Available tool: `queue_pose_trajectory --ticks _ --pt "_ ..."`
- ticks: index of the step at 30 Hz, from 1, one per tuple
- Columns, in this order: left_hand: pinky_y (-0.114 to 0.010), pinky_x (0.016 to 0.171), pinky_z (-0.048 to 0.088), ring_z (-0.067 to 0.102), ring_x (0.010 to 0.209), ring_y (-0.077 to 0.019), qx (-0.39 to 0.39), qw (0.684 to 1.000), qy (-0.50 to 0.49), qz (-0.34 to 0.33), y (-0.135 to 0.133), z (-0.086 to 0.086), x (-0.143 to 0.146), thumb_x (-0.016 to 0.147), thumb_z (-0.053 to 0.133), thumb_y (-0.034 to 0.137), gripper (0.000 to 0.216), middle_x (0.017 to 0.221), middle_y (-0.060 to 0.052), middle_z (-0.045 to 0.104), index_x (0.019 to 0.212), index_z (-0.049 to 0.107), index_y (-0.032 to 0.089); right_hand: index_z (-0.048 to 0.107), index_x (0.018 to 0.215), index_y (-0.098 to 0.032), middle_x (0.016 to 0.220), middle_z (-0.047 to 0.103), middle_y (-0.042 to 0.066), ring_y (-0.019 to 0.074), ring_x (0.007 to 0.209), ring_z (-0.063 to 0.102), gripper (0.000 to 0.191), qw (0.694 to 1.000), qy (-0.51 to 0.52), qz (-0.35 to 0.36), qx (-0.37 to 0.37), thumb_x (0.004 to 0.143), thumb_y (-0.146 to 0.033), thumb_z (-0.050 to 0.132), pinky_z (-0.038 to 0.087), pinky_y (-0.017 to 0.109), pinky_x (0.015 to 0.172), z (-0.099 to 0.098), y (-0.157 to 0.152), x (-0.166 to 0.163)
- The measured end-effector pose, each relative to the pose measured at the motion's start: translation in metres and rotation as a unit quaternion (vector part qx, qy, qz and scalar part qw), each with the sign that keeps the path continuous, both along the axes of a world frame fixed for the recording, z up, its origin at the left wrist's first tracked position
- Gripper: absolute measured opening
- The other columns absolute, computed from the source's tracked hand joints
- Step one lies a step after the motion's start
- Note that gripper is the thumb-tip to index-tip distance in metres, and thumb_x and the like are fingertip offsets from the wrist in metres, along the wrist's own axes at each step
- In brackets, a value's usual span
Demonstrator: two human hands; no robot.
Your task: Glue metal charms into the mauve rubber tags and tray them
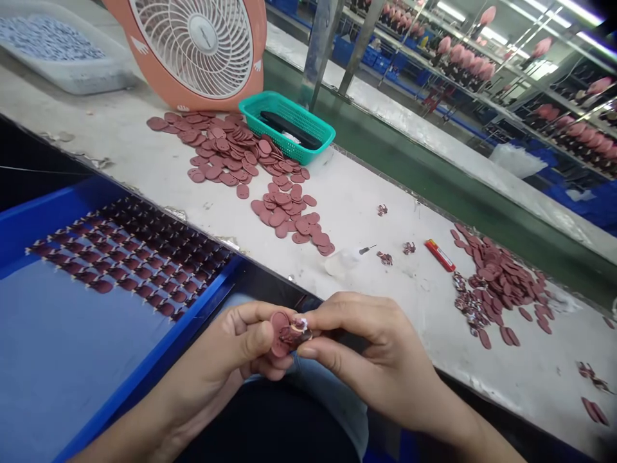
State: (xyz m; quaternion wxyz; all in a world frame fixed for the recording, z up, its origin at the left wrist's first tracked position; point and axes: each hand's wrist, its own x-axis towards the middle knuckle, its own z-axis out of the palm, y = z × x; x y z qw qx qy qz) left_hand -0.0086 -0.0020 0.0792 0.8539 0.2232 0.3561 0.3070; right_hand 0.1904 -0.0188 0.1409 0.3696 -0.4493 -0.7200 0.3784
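Note:
My left hand [229, 354] pinches a reddish-brown oval disc [278, 323] between thumb and fingers, its flat face turned up toward me. Held between the thumb and forefinger of my right hand [378, 350] is a small dark-brown figure [301, 333] with a white bit on top. The figure touches the disc's right side; whether the two are joined, I cannot tell. Both hands are above my lap, in front of the table edge. Beyond them on the white table [357, 193] lies a heap of similar discs [226, 151].
A blue tray [110, 411] at left holds rows of disc-and-figure pieces. More discs [501, 276] and small figures [466, 299] are piled at right, near a red lighter [439, 255]. A needle-tipped dispenser [347, 259], green basket [250, 119] and orange fan [168, 83] stand farther back.

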Motion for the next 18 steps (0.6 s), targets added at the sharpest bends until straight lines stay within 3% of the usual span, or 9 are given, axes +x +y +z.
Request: queue_pose_trajectory --ticks 13,18 --pt "-0.014 0.052 0.052 0.056 0.052 -0.0077 -0.019 1.000 -0.011 -0.008 0.0034 0.0044 0.0009 0.057 0.097 0.052 0.043 0.062 -0.001 0.063 0.078 0.082 0.017 0.075 0.102 -0.018 0.083 0.076 0.002 0.0115 0.073 0.069 0.011 0.999 -0.003 0.040 0.015 0.092 -0.018 0.073 0.054 0.021 0.070 0.0005 0.0056 0.0014" --pt "-0.015 0.053 0.053 0.058 0.053 -0.0082 -0.022 0.999 -0.023 -0.006 0.0045 0.0054 0.0025 0.060 0.096 0.049 0.037 0.061 0.000 0.064 0.074 0.081 0.018 0.075 0.104 -0.016 0.083 0.075 0.003 0.0114 0.074 0.068 0.011 0.998 -0.030 0.053 0.022 0.093 -0.017 0.071 0.054 0.021 0.071 0.0017 0.0068 0.0016"
